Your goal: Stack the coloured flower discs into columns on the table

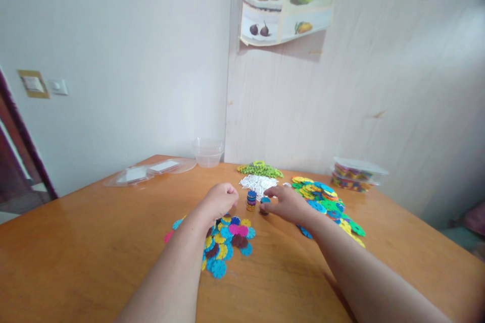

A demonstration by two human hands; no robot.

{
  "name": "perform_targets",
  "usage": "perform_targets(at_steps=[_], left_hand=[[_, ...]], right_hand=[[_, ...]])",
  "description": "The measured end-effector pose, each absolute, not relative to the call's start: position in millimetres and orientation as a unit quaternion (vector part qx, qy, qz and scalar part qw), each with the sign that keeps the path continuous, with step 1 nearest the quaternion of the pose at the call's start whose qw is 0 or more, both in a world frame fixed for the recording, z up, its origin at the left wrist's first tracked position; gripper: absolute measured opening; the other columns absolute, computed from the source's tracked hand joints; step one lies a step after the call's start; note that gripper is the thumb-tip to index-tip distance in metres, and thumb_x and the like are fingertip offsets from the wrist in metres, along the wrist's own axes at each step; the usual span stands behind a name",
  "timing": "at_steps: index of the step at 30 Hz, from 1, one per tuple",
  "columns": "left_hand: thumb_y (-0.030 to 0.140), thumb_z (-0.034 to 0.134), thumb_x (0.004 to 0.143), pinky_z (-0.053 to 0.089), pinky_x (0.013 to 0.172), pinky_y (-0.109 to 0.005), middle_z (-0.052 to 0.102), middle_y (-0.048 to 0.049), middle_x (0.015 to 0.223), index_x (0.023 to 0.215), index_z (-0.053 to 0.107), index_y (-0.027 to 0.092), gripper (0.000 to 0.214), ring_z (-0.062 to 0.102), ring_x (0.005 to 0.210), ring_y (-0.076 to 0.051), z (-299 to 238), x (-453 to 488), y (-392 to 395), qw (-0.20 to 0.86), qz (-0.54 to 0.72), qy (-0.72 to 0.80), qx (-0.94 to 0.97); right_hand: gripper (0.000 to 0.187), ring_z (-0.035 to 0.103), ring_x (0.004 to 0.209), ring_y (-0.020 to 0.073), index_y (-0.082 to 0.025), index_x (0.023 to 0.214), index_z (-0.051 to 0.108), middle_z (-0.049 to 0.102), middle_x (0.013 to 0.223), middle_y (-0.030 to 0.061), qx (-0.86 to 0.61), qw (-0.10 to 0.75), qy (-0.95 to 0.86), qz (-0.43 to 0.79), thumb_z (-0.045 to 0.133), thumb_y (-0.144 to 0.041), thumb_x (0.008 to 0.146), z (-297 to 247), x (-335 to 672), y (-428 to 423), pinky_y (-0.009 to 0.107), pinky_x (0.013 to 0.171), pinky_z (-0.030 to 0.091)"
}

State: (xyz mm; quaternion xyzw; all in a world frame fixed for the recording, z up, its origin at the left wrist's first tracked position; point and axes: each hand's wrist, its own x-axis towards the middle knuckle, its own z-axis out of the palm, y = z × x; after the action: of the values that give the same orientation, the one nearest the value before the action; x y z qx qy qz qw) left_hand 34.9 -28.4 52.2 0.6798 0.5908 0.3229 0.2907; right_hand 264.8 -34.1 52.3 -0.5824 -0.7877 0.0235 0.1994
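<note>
My left hand [223,199] hovers above the near pile of small notched plastic discs [220,245] in blue, yellow, pink and brown. Its fingers are curled closed, and whatever they may hold is hidden. To its right a taller stack of discs [250,201] stands upright on the table, apart from both hands. Thumb and fingers of my right hand [287,204] close around a shorter stack of discs [264,206], blue on top and dark below.
Behind the stacks lie white pieces [258,184] and green pieces [261,169]. A larger disc pile [329,204] spreads beyond my right hand. Lidded boxes [356,174] stand at the back right, a clear tub [208,152] and flat clear lids [151,170] at the back left of the wooden table [113,242].
</note>
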Motion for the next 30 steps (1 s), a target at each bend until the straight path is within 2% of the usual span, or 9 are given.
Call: perform_targets(at_steps=[4,7,10,13,16,23,30], left_hand=[[0.022,0.052,0.066,0.036,0.051,-0.022,0.066,-0.0010,0.067,0.071,0.064,0.019,0.013,0.057,0.061,-0.015,45.2,31.4,-25.2,0.275,0.275,0.591,0.707],[0.022,0.052,0.066,0.034,0.049,-0.022,0.065,-0.0004,0.065,0.070,0.064,0.019,0.013,0.055,0.058,-0.014,42.3,29.3,-24.2,0.277,0.249,0.587,0.718],[0.022,0.053,0.066,0.034,0.049,-0.021,0.064,0.0002,0.064,0.068,0.063,0.018,0.011,0.054,0.057,-0.013,43.0,28.7,-25.1,0.284,0.244,0.580,0.723],[0.020,0.055,0.064,0.033,0.050,-0.020,0.064,0.0004,0.064,0.066,0.062,0.017,0.008,0.053,0.058,-0.012,43.7,29.2,-26.1,0.290,0.246,0.580,0.720],[0.019,0.054,0.063,0.032,0.049,-0.021,0.063,0.0002,0.063,0.067,0.062,0.018,0.009,0.052,0.057,-0.012,41.7,30.1,-26.7,0.301,0.257,0.580,0.712],[0.018,0.055,0.059,0.031,0.049,-0.022,0.063,0.0005,0.062,0.063,0.059,0.018,0.006,0.052,0.057,-0.013,39.9,31.3,-28.5,0.312,0.266,0.577,0.707],[0.020,0.055,0.060,0.032,0.050,-0.022,0.063,0.0002,0.063,0.063,0.059,0.018,0.005,0.052,0.058,-0.013,38.7,30.9,-25.5,0.303,0.257,0.580,0.711]], right_hand=[[0.020,0.057,0.079,0.0157,-0.021,0.086,0.068,0.067,0.086,0.0024,-0.561,0.232,-0.794,0.037,0.060,-0.037,0.078,60.7,254.2,-44.5,0.024,0.065,0.037],[0.017,0.054,0.069,0.0121,-0.021,0.086,0.066,0.064,0.079,-0.0006,-0.506,0.210,-0.830,0.107,0.060,-0.036,0.079,62.3,239.8,-58.2,0.022,0.058,0.034],[0.025,0.054,0.069,0.0122,-0.022,0.091,0.067,0.065,0.081,-0.0009,-0.459,0.167,-0.861,0.140,0.063,-0.042,0.077,60.0,224.7,-72.1,0.022,0.058,0.033],[0.036,0.055,0.072,0.0140,-0.024,0.095,0.067,0.066,0.087,0.0003,-0.451,0.138,-0.873,0.124,0.066,-0.052,0.074,58.5,213.2,-82.0,0.022,0.058,0.033],[0.041,0.057,0.075,0.0157,-0.024,0.099,0.065,0.067,0.090,0.0014,-0.451,0.120,-0.879,0.097,0.067,-0.055,0.071,57.6,205.5,-87.2,0.023,0.059,0.033],[0.026,0.059,0.074,0.0171,-0.021,0.088,0.063,0.068,0.086,0.0032,-0.494,0.108,-0.861,0.045,0.056,-0.045,0.082,44.6,194.8,-86.0,0.025,0.058,0.030],[0.017,0.055,0.064,0.0136,-0.022,0.080,0.062,0.067,0.075,0.0000,-0.505,0.125,-0.851,0.074,0.055,-0.038,0.080,34.9,191.3,-82.6,0.024,0.054,0.028]])
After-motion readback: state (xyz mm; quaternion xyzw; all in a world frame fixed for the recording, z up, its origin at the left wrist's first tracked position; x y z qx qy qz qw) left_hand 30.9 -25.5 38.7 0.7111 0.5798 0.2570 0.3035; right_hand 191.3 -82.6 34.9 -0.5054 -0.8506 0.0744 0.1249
